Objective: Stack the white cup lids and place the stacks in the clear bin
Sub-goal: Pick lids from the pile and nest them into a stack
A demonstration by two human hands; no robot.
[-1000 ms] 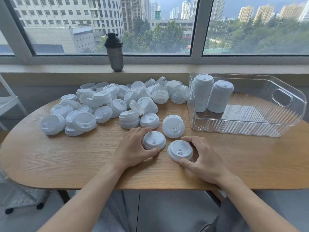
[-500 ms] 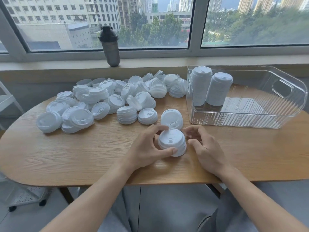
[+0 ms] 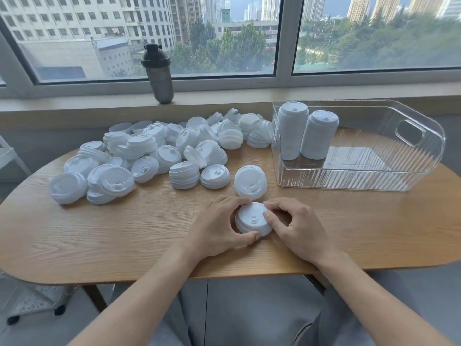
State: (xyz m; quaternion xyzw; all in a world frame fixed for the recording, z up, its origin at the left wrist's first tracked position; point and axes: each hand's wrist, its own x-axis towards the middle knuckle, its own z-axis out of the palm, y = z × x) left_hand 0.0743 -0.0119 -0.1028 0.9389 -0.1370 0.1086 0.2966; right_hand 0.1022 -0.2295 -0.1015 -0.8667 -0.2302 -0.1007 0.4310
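Note:
A short stack of white cup lids rests on the wooden table near its front edge. My left hand curls around its left side and my right hand grips its right side, thumb on the top lid. Another short lid stack stands just behind. A big heap of loose white lids covers the table's back left. The clear bin sits at the right with two tall lid stacks leaning in its left end.
A dark shaker bottle stands on the window sill behind the heap. A white metal rack on wheels is under the table at the left. Bare tabletop lies left and right of my hands.
A second ago each hand was on a separate lid stack side by side. The two were joined into one stack, which both hands now grip.

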